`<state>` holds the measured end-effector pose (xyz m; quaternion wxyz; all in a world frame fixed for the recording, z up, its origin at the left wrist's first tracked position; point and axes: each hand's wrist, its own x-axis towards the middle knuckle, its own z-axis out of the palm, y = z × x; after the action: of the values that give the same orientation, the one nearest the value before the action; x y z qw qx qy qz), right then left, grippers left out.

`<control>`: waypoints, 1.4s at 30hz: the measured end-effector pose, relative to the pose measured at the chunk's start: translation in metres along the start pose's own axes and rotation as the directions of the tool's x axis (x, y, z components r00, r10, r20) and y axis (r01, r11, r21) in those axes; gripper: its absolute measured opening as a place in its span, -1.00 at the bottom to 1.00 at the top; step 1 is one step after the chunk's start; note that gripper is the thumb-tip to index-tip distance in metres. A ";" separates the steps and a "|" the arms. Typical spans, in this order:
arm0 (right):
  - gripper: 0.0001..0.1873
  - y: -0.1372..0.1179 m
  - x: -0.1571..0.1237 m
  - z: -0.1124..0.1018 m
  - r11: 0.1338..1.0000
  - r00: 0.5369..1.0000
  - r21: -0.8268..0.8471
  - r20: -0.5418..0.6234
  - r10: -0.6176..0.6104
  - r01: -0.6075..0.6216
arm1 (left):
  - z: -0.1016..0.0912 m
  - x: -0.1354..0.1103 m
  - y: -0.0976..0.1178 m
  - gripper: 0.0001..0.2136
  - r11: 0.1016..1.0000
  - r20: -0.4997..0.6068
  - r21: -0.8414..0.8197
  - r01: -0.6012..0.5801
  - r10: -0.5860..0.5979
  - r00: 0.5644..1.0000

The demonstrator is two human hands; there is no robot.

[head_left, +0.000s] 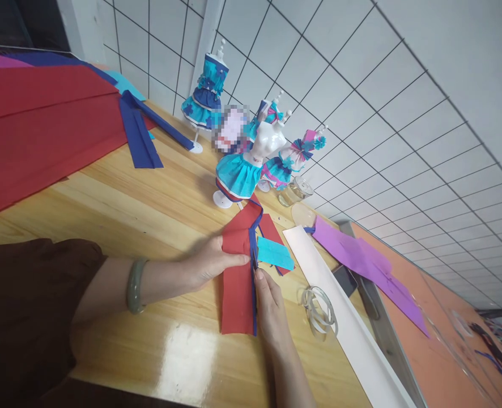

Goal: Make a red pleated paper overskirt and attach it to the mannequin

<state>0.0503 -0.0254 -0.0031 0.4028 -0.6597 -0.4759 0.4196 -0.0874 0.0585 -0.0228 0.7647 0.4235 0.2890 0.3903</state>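
Note:
A long strip of red crepe paper [237, 306] with a dark blue border [253, 294] lies lengthwise before me. My left hand [211, 262] grips it from the left, thumb on top near the blue edge. On the right, my right hand [270, 297] is closed around what look like small scissors [255, 262]; only dark, narrow tips show at the border, and the hand hides the rest. Just beyond the fingers are a turquoise paper piece [275, 253] and a red scrap [271, 228]. The strip's far end reaches a white mannequin [270, 139] in a turquoise skirt [239, 174].
Several dressed mini mannequins [207, 85] and a glass jar [296, 191] stand along the tiled wall. Large red sheets [42, 124] and blue strips [143, 141] lie left. Rightward are a ribbon coil [319, 311], a white board [340, 306], purple paper [370, 266] and a phone [344, 280].

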 end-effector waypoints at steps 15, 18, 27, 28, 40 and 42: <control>-0.56 0.002 0.002 0.002 1.000 0.999 0.027 0.039 -0.002 0.001 | 0.002 0.000 0.000 -0.61 0.999 -0.002 -0.034 0.031 -0.032 0.999; -0.56 0.003 0.002 0.001 1.000 0.999 0.014 0.050 -0.004 0.003 | 0.002 0.001 -0.001 -0.62 0.999 -0.005 -0.036 0.023 -0.023 1.000; -0.57 0.001 0.002 0.002 1.000 0.999 -0.003 0.031 -0.013 0.013 | 0.002 0.000 0.001 -0.59 0.997 0.007 -0.067 0.036 -0.035 0.999; -0.58 0.001 0.002 0.002 1.000 0.999 -0.001 0.031 -0.017 0.017 | 0.002 0.000 0.000 -0.59 0.996 0.011 -0.077 0.037 -0.037 0.999; -0.62 0.001 0.002 0.004 1.000 1.000 0.007 0.026 -0.012 0.012 | 0.001 0.001 -0.002 -0.62 0.998 0.023 -0.045 0.036 -0.035 0.999; -0.62 0.000 0.002 0.004 1.000 1.000 0.004 0.022 -0.010 0.010 | 0.000 0.001 -0.002 -0.62 0.999 0.021 -0.037 0.031 -0.030 0.999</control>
<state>0.0472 -0.0228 -0.0050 0.4009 -0.6518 -0.4830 0.4257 -0.0861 0.0583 -0.0242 0.7813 0.4085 0.2803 0.3797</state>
